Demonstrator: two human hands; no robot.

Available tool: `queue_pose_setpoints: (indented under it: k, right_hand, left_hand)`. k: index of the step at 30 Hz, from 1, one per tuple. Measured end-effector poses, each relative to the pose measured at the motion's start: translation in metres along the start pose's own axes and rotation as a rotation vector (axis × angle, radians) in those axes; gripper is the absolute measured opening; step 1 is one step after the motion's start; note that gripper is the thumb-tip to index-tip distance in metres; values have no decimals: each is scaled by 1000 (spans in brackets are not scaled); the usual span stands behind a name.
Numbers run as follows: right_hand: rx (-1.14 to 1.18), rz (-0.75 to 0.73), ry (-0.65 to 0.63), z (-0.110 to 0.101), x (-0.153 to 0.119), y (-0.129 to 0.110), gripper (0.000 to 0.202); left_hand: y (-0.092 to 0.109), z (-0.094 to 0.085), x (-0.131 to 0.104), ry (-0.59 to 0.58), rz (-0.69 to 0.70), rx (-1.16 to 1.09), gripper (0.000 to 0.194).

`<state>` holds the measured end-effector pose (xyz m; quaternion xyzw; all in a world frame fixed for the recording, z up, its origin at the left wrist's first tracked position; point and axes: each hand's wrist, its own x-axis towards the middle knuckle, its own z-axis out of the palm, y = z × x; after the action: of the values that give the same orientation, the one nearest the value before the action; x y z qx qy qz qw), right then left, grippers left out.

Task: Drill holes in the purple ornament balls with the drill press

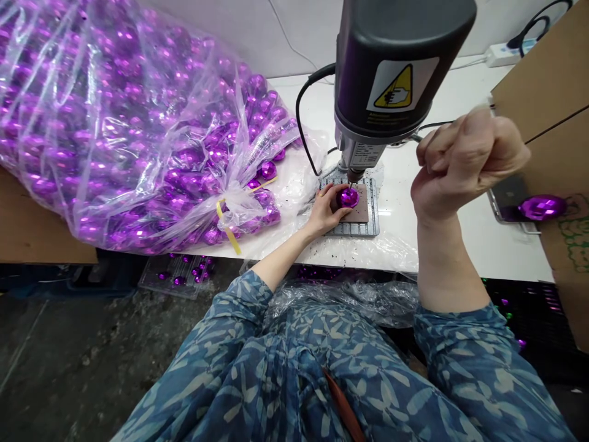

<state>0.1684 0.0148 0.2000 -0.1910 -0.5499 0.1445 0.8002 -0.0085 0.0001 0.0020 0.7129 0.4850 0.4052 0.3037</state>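
Observation:
My left hand [323,213] pinches a shiny purple faceted ball [350,197] between thumb and fingers. The ball rests on a flat brown block [362,212], which lies on the slotted metal base [373,216] of a drill press [399,37]. Just above the ball, the drill bit [351,183] points down at its top; whether it touches cannot be made out. My right hand [467,161] is closed in a fist around the drill press lever, raised to the right of the motor housing. Most of the lever is hidden inside the fist.
At left, a big clear bag [138,135] of purple balls is tied with a yellow strip [229,228]. Cardboard boxes [559,116] stand at right, beside a phone [505,197] and another purple faceted ornament [543,207]. Clear plastic sheeting [368,252] covers the table's front edge.

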Motion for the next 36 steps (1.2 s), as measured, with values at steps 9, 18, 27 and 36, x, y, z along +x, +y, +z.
queue_pose_setpoints:
  k: [9,18,27,36]
  right_hand:
    - [22,-114,28,-14,-10,25,79]
    - [11,-163,50,-23,-27,34,65]
    - [-11,-230,-1,-26,-29,32,64]
    - [-6,-248,-30,-18,-25,24,75]
  left_hand:
    - [4,0,-1,6,-11,15,63]
    - [7,-1,0,7,-20,10,61]
    - [6,0,-1,15,11,24,62]
    - [7,1,-2,24,23,32,61]
